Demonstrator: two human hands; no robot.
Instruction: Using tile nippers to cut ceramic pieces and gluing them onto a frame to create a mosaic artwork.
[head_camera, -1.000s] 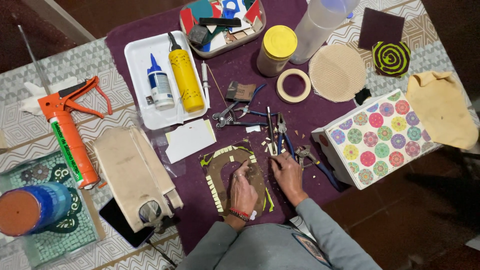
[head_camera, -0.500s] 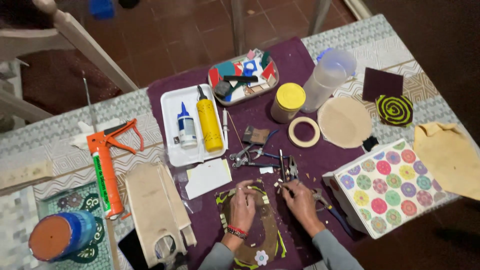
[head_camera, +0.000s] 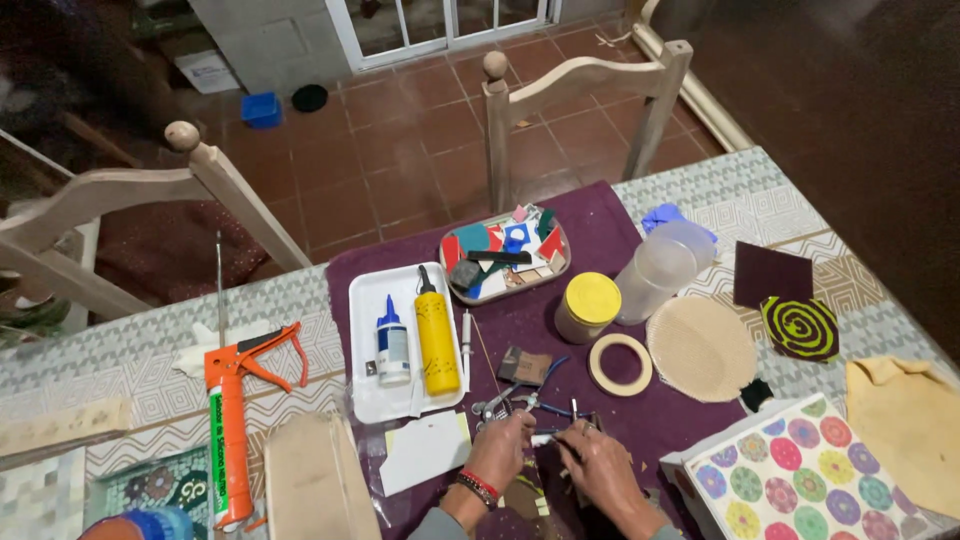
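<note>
My left hand (head_camera: 500, 452), with a red bracelet at the wrist, and my right hand (head_camera: 600, 468) sit close together at the near edge of the purple cloth (head_camera: 580, 225). Their fingertips meet over a small pale piece; the fingers are curled and what they grip is too small to tell. Pliers with blue handles (head_camera: 520, 398) lie just beyond the fingertips. A brown mosaic piece (head_camera: 522, 498) lies partly hidden under my hands.
A white tray (head_camera: 368, 340) holds a glue bottle (head_camera: 392, 342) and a yellow bottle (head_camera: 437, 340). Also around: an orange caulking gun (head_camera: 232, 420), tile-scrap dish (head_camera: 505, 255), yellow-lidded jar (head_camera: 588, 305), tape ring (head_camera: 620, 363), plastic pitcher (head_camera: 660, 268), spotted box (head_camera: 800, 480), and two chairs (head_camera: 570, 85) beyond.
The view has tilted up and now takes in chairs and the tiled floor. My hands have moved from the mosaic piece up toward the pliers and drawn closer together.
</note>
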